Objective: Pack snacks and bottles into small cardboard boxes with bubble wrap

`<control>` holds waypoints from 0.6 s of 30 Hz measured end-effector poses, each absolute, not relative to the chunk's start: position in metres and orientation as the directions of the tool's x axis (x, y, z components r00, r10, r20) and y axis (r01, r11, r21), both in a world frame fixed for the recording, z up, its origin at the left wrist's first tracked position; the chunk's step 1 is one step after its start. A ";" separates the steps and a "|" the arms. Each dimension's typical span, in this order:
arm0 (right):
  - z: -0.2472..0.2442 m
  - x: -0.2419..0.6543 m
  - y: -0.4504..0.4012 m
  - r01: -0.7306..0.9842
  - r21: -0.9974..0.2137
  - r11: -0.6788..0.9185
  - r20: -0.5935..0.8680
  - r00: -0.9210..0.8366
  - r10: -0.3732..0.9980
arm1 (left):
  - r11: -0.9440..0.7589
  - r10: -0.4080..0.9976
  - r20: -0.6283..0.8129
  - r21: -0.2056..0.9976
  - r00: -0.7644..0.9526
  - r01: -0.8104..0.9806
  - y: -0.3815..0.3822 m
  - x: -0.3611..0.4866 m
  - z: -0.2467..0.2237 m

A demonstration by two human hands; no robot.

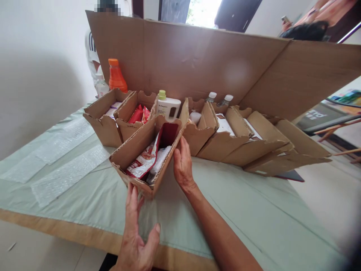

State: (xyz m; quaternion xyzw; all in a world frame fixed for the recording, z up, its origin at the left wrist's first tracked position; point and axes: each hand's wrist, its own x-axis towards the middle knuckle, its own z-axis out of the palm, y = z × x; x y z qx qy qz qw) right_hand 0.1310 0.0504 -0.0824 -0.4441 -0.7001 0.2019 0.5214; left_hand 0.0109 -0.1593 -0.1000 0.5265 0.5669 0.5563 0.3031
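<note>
An open cardboard bin (135, 150) stands at an angle in front of a row of similar bins. Inside it lie a red and white printed pouch (145, 158) and a clear plastic-wrapped item (161, 160). Against the bin's right side rests my right hand (183, 162), its fingers stretched out along the cardboard. My left hand (138, 229) is at the bin's near end, fingertips by the lower front edge and thumb spread away. Behind the bin is a white jug with a green cap (168, 104).
Several cardboard bins (222, 145) line the table (220, 195) before a tall cardboard panel (191, 60). An orange bottle (117, 77) and two white-capped bottles (228, 98) stand behind them. Bubble wrap strips (70, 175) lie at left. People are partly visible beyond the panel.
</note>
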 end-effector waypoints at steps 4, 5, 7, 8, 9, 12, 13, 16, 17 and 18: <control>-0.081 0.122 0.051 0.391 -0.729 0.562 0.589 -0.059 0.806 | -0.218 0.932 0.289 0.929 -0.220 0.298 -0.160 0.016 -0.102; -0.080 0.121 0.052 0.373 -0.737 0.564 0.591 -0.050 0.805 | -0.221 0.932 0.292 0.927 -0.215 0.303 -0.160 0.017 -0.103; -0.080 0.122 0.054 0.315 -0.767 0.558 0.581 -0.026 0.813 | -0.231 0.933 0.300 0.922 -0.198 0.312 -0.160 0.020 -0.105; -0.082 0.123 0.056 0.283 -0.787 0.548 0.568 -0.012 0.823 | -0.237 0.934 0.306 0.918 -0.186 0.317 -0.160 0.021 -0.106; -0.084 0.124 0.057 0.254 -0.807 0.533 0.552 0.002 0.834 | -0.244 0.935 0.310 0.914 -0.172 0.323 -0.158 0.023 -0.107; -0.099 0.129 0.060 0.215 -0.851 0.480 0.498 0.035 0.867 | -0.258 0.938 0.321 0.899 -0.128 0.354 -0.149 0.027 -0.110; -0.105 0.131 0.061 0.215 -0.861 0.461 0.480 0.044 0.876 | -0.262 0.938 0.325 0.892 -0.119 0.368 -0.143 0.027 -0.110; -0.126 0.138 0.063 0.223 -0.898 0.380 0.407 0.089 0.909 | -0.283 0.933 0.347 0.868 -0.092 0.407 -0.114 0.025 -0.108; -0.132 0.140 0.065 0.226 -0.909 0.351 0.382 0.111 0.918 | -0.284 0.935 0.345 0.866 -0.081 0.411 -0.102 0.023 -0.107; -0.137 0.142 0.067 0.226 -0.919 0.322 0.357 0.134 0.925 | -0.282 0.939 0.337 0.868 -0.067 0.409 -0.088 0.022 -0.105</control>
